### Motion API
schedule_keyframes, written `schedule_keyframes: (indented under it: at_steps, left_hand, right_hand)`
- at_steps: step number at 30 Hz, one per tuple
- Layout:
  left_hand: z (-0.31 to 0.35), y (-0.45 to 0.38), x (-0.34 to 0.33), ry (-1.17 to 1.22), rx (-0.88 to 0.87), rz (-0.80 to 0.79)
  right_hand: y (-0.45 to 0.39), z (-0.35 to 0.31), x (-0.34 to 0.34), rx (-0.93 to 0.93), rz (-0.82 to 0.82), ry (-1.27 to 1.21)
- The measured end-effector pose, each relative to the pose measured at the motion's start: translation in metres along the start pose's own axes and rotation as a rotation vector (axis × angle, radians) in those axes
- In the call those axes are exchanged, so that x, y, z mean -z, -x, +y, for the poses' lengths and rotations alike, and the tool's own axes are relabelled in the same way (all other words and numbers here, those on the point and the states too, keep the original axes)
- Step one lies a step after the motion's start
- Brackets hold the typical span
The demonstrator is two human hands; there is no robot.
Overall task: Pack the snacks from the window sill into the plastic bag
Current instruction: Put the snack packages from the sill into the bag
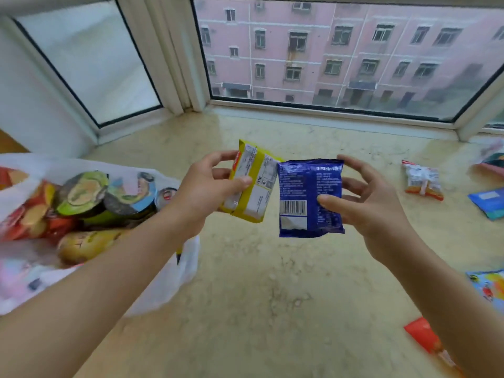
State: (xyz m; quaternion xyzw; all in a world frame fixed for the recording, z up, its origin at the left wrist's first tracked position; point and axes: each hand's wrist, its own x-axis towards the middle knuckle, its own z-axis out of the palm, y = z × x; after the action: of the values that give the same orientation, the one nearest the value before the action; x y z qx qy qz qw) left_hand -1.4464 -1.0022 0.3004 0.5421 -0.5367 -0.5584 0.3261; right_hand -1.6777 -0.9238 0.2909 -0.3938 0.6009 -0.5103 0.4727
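Note:
My left hand [203,188] grips a yellow snack packet [256,184], held above the marble window sill [267,282]. My right hand [365,203] grips a blue snack packet [309,197] with its barcode side up, right beside the yellow one. The two packets touch at their inner edges. A white plastic bag [163,285] lies open at the left, under my left forearm. It holds several snacks, among them round-lidded cups [81,193] and red packets [30,216].
Loose snacks lie on the sill at the right: a red-and-white packet [422,180], a blue packet [489,201], a colourful one [488,285], an orange one [425,336] and a pink one [492,162]. The window frame [327,111] bounds the sill at the back.

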Motion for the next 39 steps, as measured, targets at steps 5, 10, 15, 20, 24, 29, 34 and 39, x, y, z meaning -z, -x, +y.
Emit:
schedule_keyframes:
  at_steps: [5, 10, 15, 20, 24, 29, 34, 39]
  left_hand:
    - [0.006, 0.025, 0.094, 0.005, -0.002, 0.091]
    - [-0.008, 0.040, 0.186, -0.043, -0.006, 0.207]
    - [-0.045, 0.041, 0.242, -0.061, 0.042, 0.224]
    - [-0.086, 0.036, 0.262, -0.137, 0.077, 0.180]
    - [-0.104, 0.026, 0.256, -0.187, 0.083, 0.181]
    - [-0.113, 0.017, 0.235, -0.045, 0.122, 0.213]
    - [-0.115, 0.009, 0.216, -0.007, 0.175, 0.167]
    - [-0.112, 0.002, 0.203, 0.001, 0.180, 0.154]
  right_hand:
    - [0.004, -0.028, -0.082, 0.027, -0.098, -0.017]
    - [0.004, -0.039, -0.160, 0.062, -0.173, -0.036]
    - [0.000, -0.028, -0.227, 0.095, -0.213, -0.024]
    - [-0.005, 0.002, -0.276, 0.140, -0.191, 0.057]
    - [-0.011, 0.021, -0.297, 0.255, -0.146, 0.213]
    - [-0.013, 0.037, -0.292, 0.355, -0.005, 0.493]
    - [-0.009, 0.059, -0.278, 0.386, -0.110, 0.784]
    - [-0.025, 0.067, -0.255, 0.071, -0.190, 0.999]
